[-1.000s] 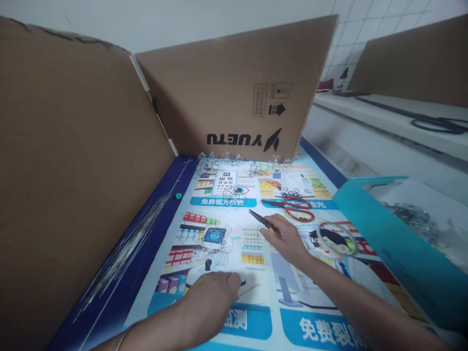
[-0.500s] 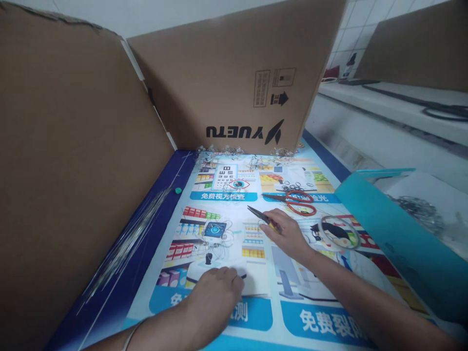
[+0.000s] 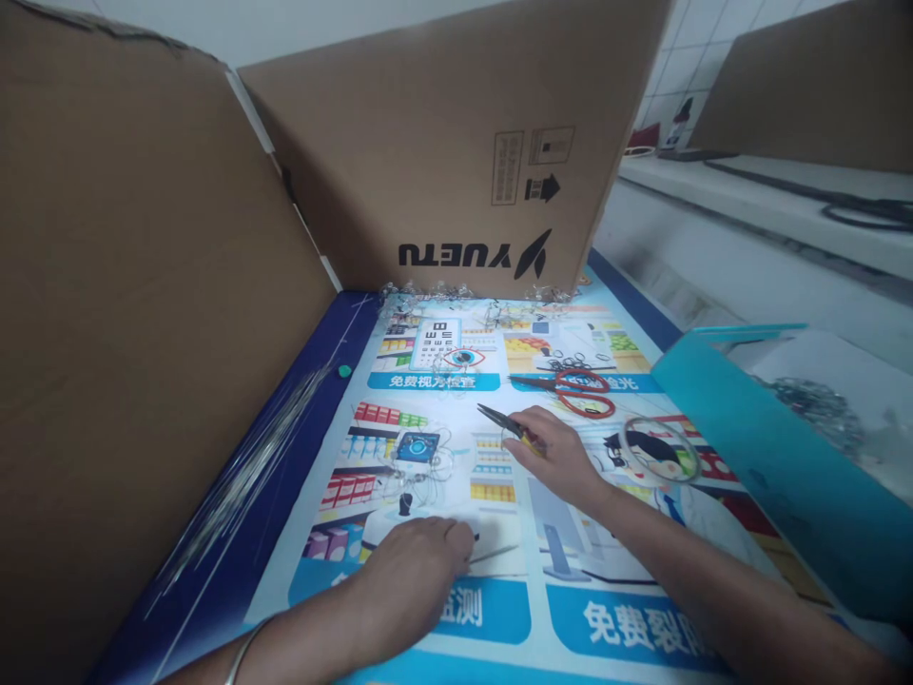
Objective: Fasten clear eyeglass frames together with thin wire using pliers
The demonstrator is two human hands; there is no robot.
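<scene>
My right hand point(image 3: 563, 459) is closed round a pair of thin-nosed pliers point(image 3: 503, 422) with a yellow grip, their dark tips pointing up and left over the printed mat point(image 3: 499, 618). My left hand point(image 3: 417, 571) rests knuckles-up on the mat near the front, fingers curled and pinched on a thin wire point(image 3: 492, 554) that sticks out to the right. Small wire loops and clear bits point(image 3: 424, 471) lie on the mat just beyond my left hand.
Red-handled scissors point(image 3: 577, 392) and a clear tape ring point(image 3: 660, 449) lie right of the pliers. Cardboard walls point(image 3: 456, 152) stand at the left and back. A bundle of thin wires point(image 3: 249, 476) lies along the left wall. A blue box point(image 3: 756, 457) holding metal chain stands at right.
The camera has tilted slightly. My left hand shifted a little, and the wire now shows more plainly to its right. My right hand holds the pliers in nearly the same spot.
</scene>
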